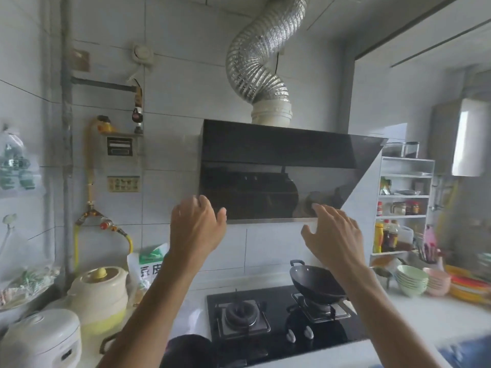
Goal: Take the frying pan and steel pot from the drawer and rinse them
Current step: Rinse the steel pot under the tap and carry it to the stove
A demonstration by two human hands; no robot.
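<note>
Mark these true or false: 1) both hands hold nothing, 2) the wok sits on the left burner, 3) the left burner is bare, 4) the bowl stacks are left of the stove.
1) True: the left hand and right hand are raised, holding nothing.
2) False: the wok sits on the right burner.
3) True: the left burner carries nothing.
4) False: the bowl stacks stand right of the stove.

I saw white tiled wall (172,83), black range hood (279,166) under foil duct (255,62), gas hob (279,317) on pale counter, white shelf rack (403,205) right.
</note>
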